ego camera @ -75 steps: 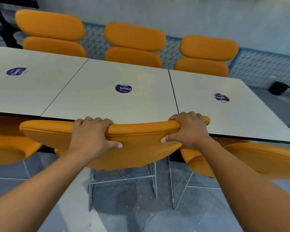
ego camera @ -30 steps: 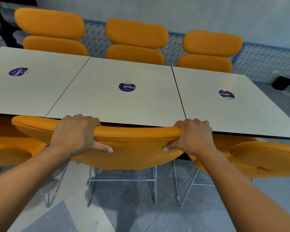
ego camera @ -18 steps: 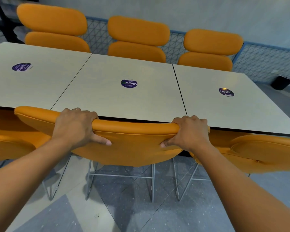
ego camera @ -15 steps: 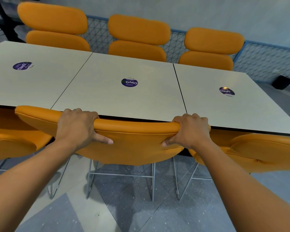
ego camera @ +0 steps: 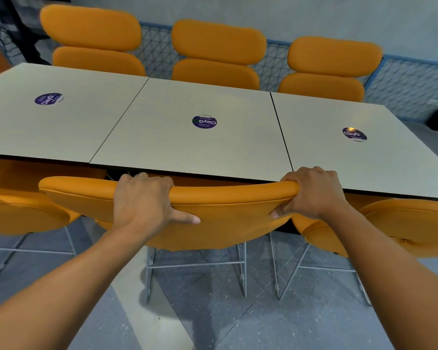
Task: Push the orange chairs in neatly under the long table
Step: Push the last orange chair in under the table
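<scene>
Orange chair [ego camera: 225,218] backrest gripped by left hand [ego camera: 142,198] and right hand [ego camera: 314,193]; table [ego camera: 187,147] stickers [ego camera: 204,121] read "ClayG".

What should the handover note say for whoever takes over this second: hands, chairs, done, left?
Left hand grips the top edge of the middle near-side chair backrest; right hand grips its right end.
That backrest sits at the near edge of the long table; its seat is hidden underneath.
Left near-side chair and right near-side chair flank it at the same edge. Far-side chairs stand along the far edge.
Left: probably release, then check the neighbours' alignment.
</scene>
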{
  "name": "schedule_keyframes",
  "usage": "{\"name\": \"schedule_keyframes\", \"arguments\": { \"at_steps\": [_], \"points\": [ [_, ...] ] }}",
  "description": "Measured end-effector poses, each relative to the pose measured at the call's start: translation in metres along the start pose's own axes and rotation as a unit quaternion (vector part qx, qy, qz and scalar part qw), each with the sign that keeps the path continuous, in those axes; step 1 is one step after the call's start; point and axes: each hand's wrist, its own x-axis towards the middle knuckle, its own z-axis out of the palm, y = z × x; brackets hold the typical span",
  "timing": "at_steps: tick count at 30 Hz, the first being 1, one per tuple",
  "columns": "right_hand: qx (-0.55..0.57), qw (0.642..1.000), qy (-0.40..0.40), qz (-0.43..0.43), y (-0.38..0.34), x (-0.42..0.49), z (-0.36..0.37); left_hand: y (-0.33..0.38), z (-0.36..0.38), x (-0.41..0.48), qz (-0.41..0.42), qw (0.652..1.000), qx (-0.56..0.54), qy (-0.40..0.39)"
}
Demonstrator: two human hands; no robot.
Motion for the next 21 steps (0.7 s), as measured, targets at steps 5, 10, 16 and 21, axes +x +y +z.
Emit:
{"name": "schedule_keyframes", "arguments": {
  "at_steps": [5,10,16,21],
  "points": [
    [0.007,1.0,0.004,0.011,-0.005,0.0,-0.002,-0.01,0.0,0.006,0.036,0.999,0.01,0.003],
    [0.0,1.0,0.004,0.025,-0.018,-0.001,-0.002,-0.025,-0.001,0.012,0.055,0.998,0.012,-0.003],
    [-0.013,0.999,0.011,0.038,-0.053,-0.004,0.001,-0.059,0.004,0.02,0.066,0.997,0.037,-0.012],
    [-0.031,0.998,0.021,0.052,-0.082,-0.014,0.006,-0.086,0.011,0.023,0.077,0.996,0.032,-0.015]
  ]
}}
